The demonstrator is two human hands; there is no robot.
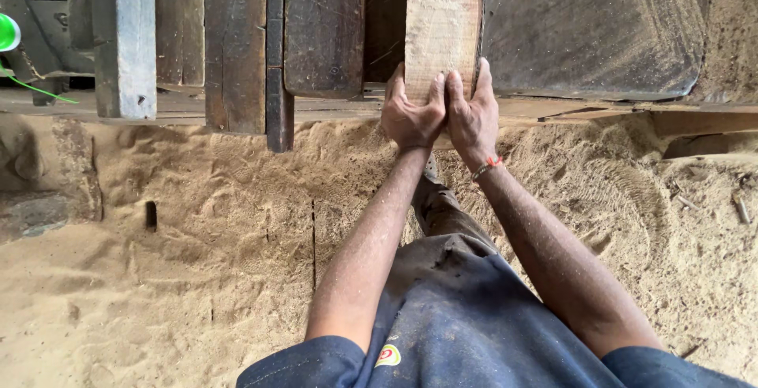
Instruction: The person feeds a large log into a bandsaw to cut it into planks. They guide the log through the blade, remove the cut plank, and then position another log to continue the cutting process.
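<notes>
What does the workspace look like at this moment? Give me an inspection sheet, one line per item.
Surface: dark metal table, dusty, with sawdust covering the ground below.
Job's things: pale wooden plank, lying lengthwise on the table, its near end at the table edge.
Clutter: dark weathered planks and a grey beam to the left; loose wood scraps at right.
Hands: left hand and right hand side by side, both pressed against the plank's near end.
Cables: thin green cord at far left.
Surroundings: green round object at the left edge; nothing else seen.
</notes>
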